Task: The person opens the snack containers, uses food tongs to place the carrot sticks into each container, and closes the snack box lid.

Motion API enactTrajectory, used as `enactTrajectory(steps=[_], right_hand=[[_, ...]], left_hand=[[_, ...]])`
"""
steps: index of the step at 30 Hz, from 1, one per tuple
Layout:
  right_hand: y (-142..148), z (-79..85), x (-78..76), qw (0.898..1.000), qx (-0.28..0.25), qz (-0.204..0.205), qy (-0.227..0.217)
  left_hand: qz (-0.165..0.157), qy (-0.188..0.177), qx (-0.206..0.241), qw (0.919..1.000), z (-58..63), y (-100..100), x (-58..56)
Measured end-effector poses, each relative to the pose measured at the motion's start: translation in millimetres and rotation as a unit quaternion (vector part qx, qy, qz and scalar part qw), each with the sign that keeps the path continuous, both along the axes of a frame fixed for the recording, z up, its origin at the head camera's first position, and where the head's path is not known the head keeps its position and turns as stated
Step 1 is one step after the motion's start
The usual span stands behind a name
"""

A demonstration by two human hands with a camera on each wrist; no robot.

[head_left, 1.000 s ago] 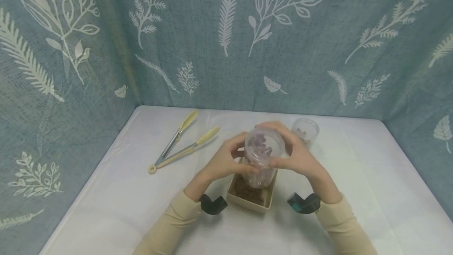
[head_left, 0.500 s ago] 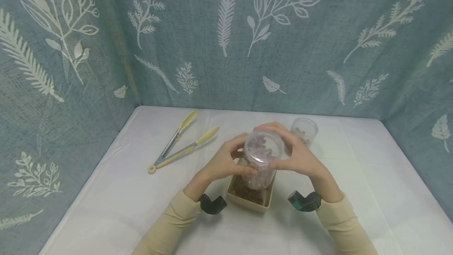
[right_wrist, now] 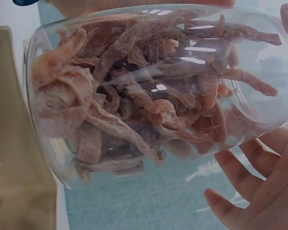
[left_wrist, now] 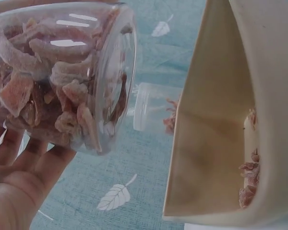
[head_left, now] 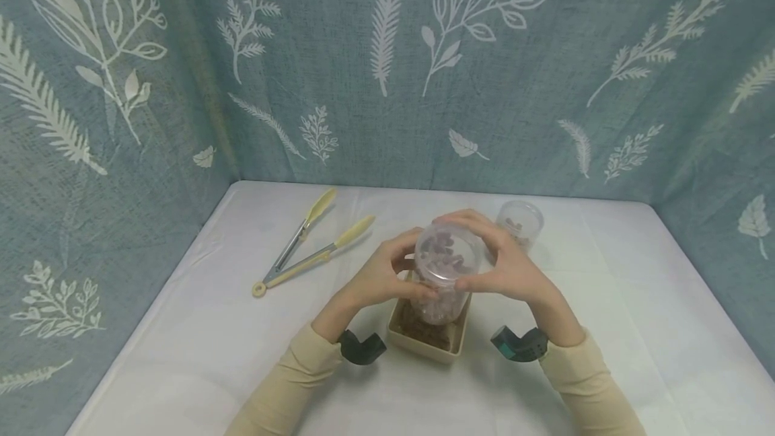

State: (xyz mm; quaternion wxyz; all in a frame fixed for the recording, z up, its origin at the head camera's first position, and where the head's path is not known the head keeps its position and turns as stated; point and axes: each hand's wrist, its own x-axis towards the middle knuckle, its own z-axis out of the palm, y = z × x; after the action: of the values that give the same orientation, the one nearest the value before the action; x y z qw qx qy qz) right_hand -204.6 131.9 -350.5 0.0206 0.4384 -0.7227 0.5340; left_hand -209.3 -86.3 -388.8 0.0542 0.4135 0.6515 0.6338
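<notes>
A clear plastic jar (head_left: 447, 258) of dried, reddish-brown strips stands slightly tilted between both hands. My left hand (head_left: 381, 276) holds its left side, thumb at the front. On the other side, my right hand (head_left: 505, 262) curls over the jar's far edge with its thumb in front. Below the jar is a beige box (head_left: 422, 350) with brown pieces (head_left: 418, 328) lying inside; the jar hides its back part. In the right wrist view the strips (right_wrist: 149, 96) crowd the jar end nearer the box. Whether the jar touches the box, I cannot tell.
Yellow-tipped metal tongs (head_left: 303, 262) lie spread on the white table (head_left: 200, 348) to the left. Behind my right hand stands a smaller clear jar (head_left: 522, 221) with a few pieces in it. A blue-green leaf-patterned curtain (head_left: 339, 73) encloses the back and sides.
The strips inside the jar have shifted and show differently through its top. The jar has come slightly down and left; both hands keep the same hold.
</notes>
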Motion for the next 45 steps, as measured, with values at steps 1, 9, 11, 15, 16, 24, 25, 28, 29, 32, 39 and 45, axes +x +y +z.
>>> enactTrajectory(steps=[1, 9, 11, 15, 16, 24, 25, 28, 29, 32, 39, 45], right_hand=[[0, -0.3, 0.1, 1.000, -0.001, -0.003, 0.001], [-1, -2.3, 0.6, 0.999, 0.000, -0.048, -0.001], [-2, -3.2, 0.5, 0.998, -0.003, -0.056, -0.002], [-3, -3.8, 1.1, 0.997, -0.001, -0.081, 0.002], [-3, -4.0, 1.4, 0.996, 0.001, -0.088, 0.002], [-10, -4.3, 4.4, 0.990, -0.009, -0.142, -0.003], [-11, -4.4, 4.8, 0.988, -0.012, -0.151, -0.007], [-15, -5.7, 5.1, 0.983, -0.017, -0.180, -0.014], [-16, -6.8, 5.0, 0.982, -0.019, -0.188, -0.018], [-20, -9.7, 5.1, 0.978, -0.033, -0.206, -0.027], [-33, -15.0, 7.5, 0.959, -0.049, -0.278, -0.031], [-43, -17.6, 10.1, 0.943, -0.038, -0.327, -0.050]], left_hand=[[0.001, 0.001, 0.000, 1.0000, 0.2, 0, 0.0], [0.053, 0.002, -0.010, 0.9985, 1.4, 3, 1.1], [0.063, 0.005, -0.012, 0.9979, 1.9, 3, 1.7], [0.081, 0.008, -0.016, 0.9966, 2.7, 4, 2.0], [0.084, 0.009, -0.016, 0.9963, 2.7, 4, 1.9], [0.124, 0.018, -0.012, 0.9921, 2.0, 5, 2.4], [0.131, 0.021, -0.011, 0.9911, 2.0, 5, 2.6], [0.155, 0.028, -0.007, 0.9874, 1.6, 7, 2.7], [0.162, 0.030, -0.005, 0.9863, 1.2, 7, 2.7], [0.184, 0.036, -0.001, 0.9823, 0.2, 9, 3.1], [0.269, 0.064, 0.000, 0.9611, -2.6, 16, 8.1], [0.314, 0.070, 0.007, 0.9467, -8.1, 23, 11.4]])
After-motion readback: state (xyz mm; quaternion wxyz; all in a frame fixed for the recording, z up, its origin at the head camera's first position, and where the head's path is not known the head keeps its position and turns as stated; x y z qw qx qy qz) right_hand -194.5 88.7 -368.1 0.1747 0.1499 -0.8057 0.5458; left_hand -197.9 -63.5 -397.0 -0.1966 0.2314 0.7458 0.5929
